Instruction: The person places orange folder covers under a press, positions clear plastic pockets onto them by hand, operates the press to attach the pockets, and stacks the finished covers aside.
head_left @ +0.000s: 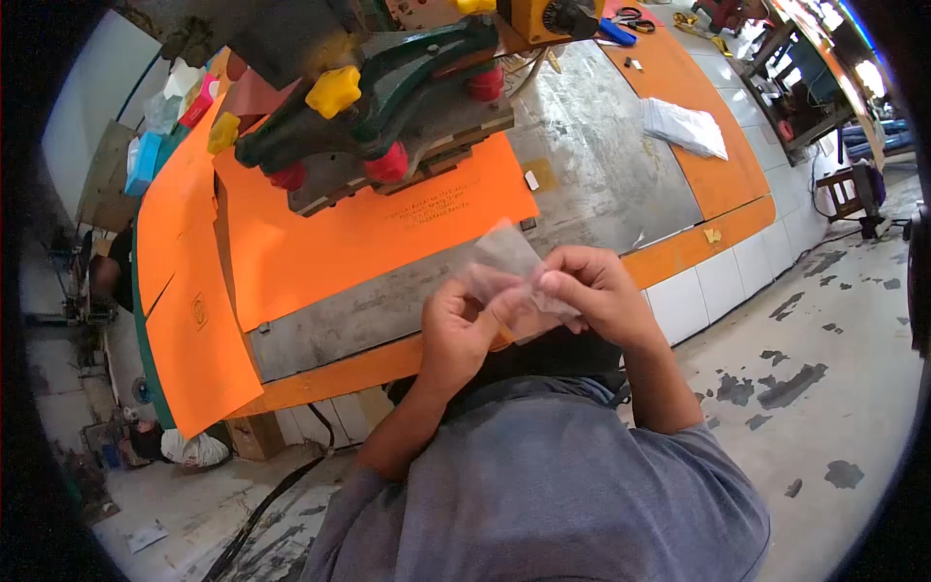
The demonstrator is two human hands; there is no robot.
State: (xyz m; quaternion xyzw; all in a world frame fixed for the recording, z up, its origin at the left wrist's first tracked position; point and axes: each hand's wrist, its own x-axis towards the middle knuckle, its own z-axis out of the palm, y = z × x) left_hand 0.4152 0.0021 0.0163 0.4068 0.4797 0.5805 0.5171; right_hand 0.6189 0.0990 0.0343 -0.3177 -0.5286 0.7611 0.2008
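Observation:
A small, translucent plastic bag is pinched between my two hands, in front of my body. My left hand grips its left side with thumb and fingers together. On the other side, my right hand has thumb and forefinger closed on the bag. Whether anything lies inside the bag I cannot make out. Just beyond the hands, an orange sheet with small dark printed lines lies under a machine head with yellow and red knobs.
Another orange sheet hangs over the left side of the metal table. A white plastic packet lies at the right, on the orange border. Scissors and a blue tool are at the back. A person is low at the left.

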